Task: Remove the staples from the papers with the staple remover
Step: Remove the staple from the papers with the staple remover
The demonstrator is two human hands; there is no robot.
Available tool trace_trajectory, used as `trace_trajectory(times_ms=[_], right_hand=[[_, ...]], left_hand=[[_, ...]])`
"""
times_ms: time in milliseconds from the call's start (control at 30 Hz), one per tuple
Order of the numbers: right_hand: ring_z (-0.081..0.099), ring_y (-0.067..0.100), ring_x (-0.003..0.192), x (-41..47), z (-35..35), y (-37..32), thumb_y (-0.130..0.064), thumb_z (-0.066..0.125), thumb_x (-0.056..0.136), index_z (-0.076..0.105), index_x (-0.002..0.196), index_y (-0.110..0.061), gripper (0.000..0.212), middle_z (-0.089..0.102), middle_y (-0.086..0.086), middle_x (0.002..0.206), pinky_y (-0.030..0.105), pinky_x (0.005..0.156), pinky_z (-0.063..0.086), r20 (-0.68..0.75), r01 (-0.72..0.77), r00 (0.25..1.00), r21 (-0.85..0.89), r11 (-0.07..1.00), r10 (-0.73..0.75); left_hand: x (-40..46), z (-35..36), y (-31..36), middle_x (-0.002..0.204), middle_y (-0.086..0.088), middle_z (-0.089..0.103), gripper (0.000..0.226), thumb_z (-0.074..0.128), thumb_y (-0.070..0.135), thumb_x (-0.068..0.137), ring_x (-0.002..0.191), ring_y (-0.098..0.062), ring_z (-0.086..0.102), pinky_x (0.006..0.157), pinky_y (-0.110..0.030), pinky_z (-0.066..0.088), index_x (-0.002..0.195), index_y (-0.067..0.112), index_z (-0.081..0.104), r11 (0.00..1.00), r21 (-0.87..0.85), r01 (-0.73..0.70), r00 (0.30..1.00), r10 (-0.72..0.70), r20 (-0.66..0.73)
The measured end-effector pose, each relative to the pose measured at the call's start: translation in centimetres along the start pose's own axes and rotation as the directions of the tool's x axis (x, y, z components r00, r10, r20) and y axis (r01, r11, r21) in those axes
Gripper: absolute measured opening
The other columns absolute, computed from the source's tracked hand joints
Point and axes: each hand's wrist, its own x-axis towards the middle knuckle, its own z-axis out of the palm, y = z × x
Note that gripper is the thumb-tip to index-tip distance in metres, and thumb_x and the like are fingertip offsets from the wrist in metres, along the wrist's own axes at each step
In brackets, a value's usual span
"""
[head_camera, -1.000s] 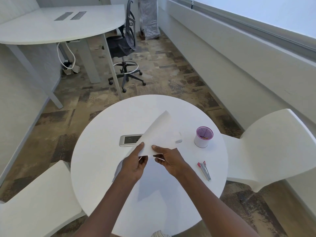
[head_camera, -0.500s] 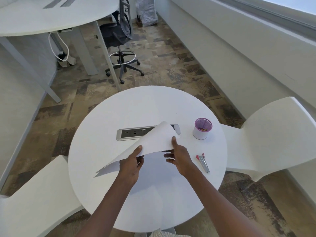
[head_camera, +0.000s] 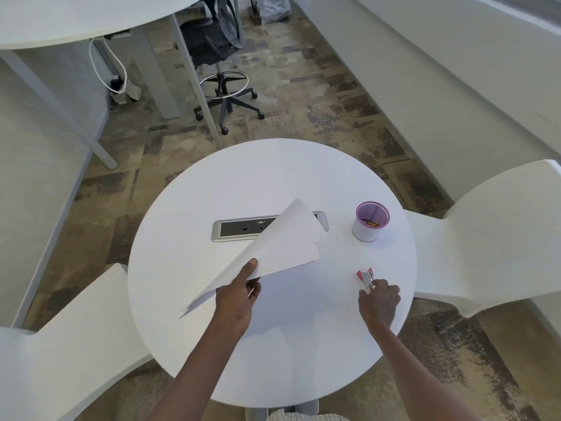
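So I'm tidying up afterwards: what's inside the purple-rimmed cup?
Inside the cup, a few small gold-coloured bits lie at the bottom, too small to identify. The near wall hides the rest of the floor.

Papers (head_camera: 282,241) pinched and held above round table (head_camera: 188,232) by left hand (head_camera: 238,296); staple remover (head_camera: 366,279) touched by right hand (head_camera: 379,302).

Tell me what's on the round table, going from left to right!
Left hand holding the papers → staple remover, with the right hand reaching onto it → purple-rimmed cup. The power strip is left out because the papers overlap it.
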Motion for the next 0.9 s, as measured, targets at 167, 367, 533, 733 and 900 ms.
trace_trajectory(times_ms=[167,367,533,733,900], right_hand=[[0.042,0.044,0.12,0.6,0.1,0.6,-0.014,0.068,0.091,0.048,0.125,0.01,0.046,0.043,0.029,0.129,0.048,0.091,0.046,0.043,-0.036,0.998,-0.098,0.995,0.04],[0.046,0.041,0.117,1.3,0.0,1.5,-0.013,0.061,0.095,0.057,0.119,0.008,0.032,0.048,0.026,0.124,0.048,0.091,0.047,0.008,0.01,1.0,-0.132,0.991,-0.009],[0.061,0.038,0.1,1.4,-0.2,1.6,-0.019,0.055,0.097,0.061,0.107,0.0,0.022,0.065,0.019,0.103,0.04,0.076,0.046,-0.012,0.071,0.997,-0.049,0.996,-0.072],[0.068,0.035,0.076,0.9,-0.6,0.2,-0.013,0.063,0.091,0.065,0.087,-0.006,0.009,0.068,0.012,0.072,0.04,0.064,0.052,-0.023,0.082,0.997,0.391,0.917,-0.079],[0.065,0.02,0.063,-0.5,-1.7,-1.6,-0.012,0.067,0.092,0.07,0.099,-0.001,0.014,0.069,0.007,0.071,0.02,0.051,0.052,0.04,0.096,0.988,0.595,0.798,-0.149]], left_hand=[[0.3,0.2,0.1,0.095,-0.002,0.069,0.036,0.082,0.014,0.078,0.073,-0.014,0.06,0.064,-0.025,0.053,0.111,0.011,0.067,0.998,0.054,-0.025,1.0,0.026,-0.018],[0.4,0.0,0.3,0.096,0.0,0.069,0.034,0.081,0.015,0.079,0.078,-0.015,0.06,0.066,-0.027,0.053,0.111,0.017,0.068,0.995,0.078,-0.055,0.998,0.053,0.022],[0.1,0.2,0.5,0.097,-0.002,0.071,0.033,0.079,0.014,0.081,0.077,-0.017,0.063,0.065,-0.027,0.054,0.112,0.017,0.068,0.995,0.07,-0.076,0.996,0.073,0.043],[-0.1,0.6,0.6,0.101,-0.004,0.071,0.036,0.077,0.014,0.084,0.08,-0.018,0.067,0.069,-0.029,0.053,0.118,0.015,0.065,0.994,0.06,-0.094,0.994,0.091,0.057],[-0.4,0.6,0.5,0.095,-0.001,0.073,0.029,0.078,0.015,0.084,0.079,-0.018,0.067,0.068,-0.028,0.055,0.111,0.018,0.067,0.994,0.052,-0.098,0.993,0.094,0.067]])
